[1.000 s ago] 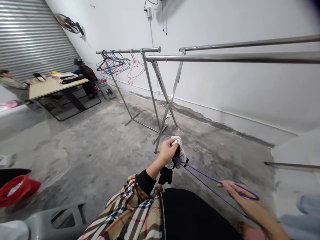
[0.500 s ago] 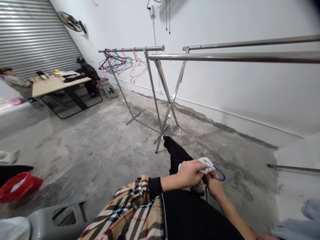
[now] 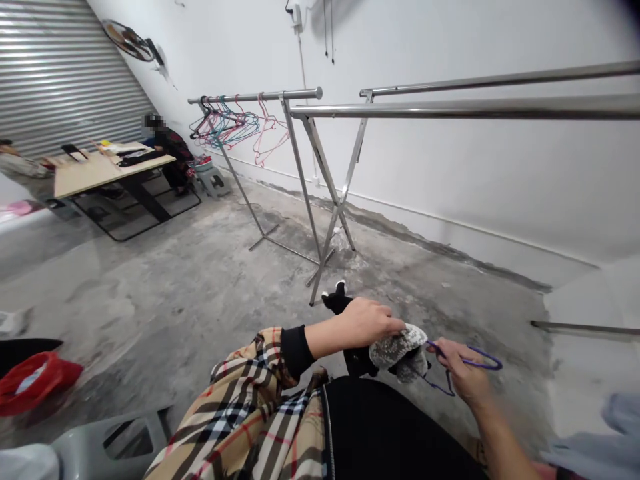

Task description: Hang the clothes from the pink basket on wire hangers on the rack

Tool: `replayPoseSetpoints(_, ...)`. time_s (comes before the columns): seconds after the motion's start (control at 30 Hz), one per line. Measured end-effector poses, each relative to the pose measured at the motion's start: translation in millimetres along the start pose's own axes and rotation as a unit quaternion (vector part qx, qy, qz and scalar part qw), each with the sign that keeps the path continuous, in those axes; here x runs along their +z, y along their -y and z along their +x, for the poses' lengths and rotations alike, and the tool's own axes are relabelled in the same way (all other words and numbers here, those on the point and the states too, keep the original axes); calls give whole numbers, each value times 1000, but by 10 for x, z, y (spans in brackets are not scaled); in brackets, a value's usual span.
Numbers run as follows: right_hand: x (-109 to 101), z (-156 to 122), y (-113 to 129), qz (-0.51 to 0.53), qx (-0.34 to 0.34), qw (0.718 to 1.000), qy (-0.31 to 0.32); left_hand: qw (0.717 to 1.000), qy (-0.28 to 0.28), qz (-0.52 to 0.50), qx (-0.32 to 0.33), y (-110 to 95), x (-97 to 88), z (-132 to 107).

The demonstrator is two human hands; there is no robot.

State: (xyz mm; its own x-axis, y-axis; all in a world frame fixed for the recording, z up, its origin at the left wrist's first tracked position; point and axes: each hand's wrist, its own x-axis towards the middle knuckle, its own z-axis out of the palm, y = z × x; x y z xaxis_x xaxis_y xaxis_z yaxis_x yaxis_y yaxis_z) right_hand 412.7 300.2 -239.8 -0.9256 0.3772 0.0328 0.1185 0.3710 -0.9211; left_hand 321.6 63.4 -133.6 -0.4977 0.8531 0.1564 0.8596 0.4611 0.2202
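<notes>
Two grips sit close together above the lap: left grip [image 3: 367, 323] clenched from above on the small grey speckled knitted garment [image 3: 397, 347], seemingly to steady it, right grip [image 3: 463, 373] pinching the thin purple wire hanger [image 3: 480, 365] just beside it, wire touching the knit's edge.

The left arm [image 3: 327, 335] wore a checked sleeve [image 3: 235, 407] of tan, black, white and red, with a black cuff [image 3: 295, 350]. The right arm [image 3: 500, 433] was bare. Black cloth [image 3: 390, 433] covered the lap.
</notes>
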Motion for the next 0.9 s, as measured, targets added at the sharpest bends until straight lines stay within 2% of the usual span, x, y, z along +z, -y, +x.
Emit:
replayPoseSetpoints(0.07, 14, -1, 29, 23, -4, 999, -26, 1000, -10, 3, -18, -6, -33, 3)
replayPoseSetpoints(0.1, 23, -16, 46, 17, -27, 997, -67, 999, -21, 11, -34, -6, -57, 3)
replayPoseSetpoints(0.17, 50, -69, 57, -23, -86, 977, -194, 996, -46, 34, -74, -2, -117, 1)
replayPoseSetpoints(0.23, 98, -137, 23, -46, -99, 951, -288, 990, -71, 52, -108, -6, -177, -6)
replayPoseSetpoints(0.27, 134, -166, -4, -39, -79, 951, -295, 988, -83, 54, -117, -16, -202, -12)
replayPoseSetpoints(0.3, 179, -188, -30, -21, -49, 962, -268, 987, -92, 50, -118, -35, -218, -18)
replayPoseSetpoints(0.37, 292, -199, -50, 37, 14, 987, -153, 989, -102, 30, -104, -91, -227, -27)
replayPoseSetpoints(0.43, 417, -167, -19, 92, 40, 994, -39, 992, -103, 3, -78, -160, -207, -31)
replayPoseSetpoints(0.5, 528, -114, 34, 120, 33, 992, 4, 993, -102, -17, -56, -216, -173, -31)
replayPoseSetpoints(0.57, 609, -71, 56, 132, 31, 991, -11, 993, -108, -21, -50, -238, -145, -36)
replayPoseSetpoints(0.67, 666, -83, -20, 140, 22, 986, -87, 987, -137, -6, -84, -201, -143, -69)
replayPoseSetpoints(0.8, 639, -237, -191, 108, -103, 970, -191, 965, -223, 1, -138, -89, -214, -139)
replayPoseSetpoints(0.9, 606, -314, -257, 65, -152, 964, -207, 949, -289, 24, -125, -20, -277, -160)
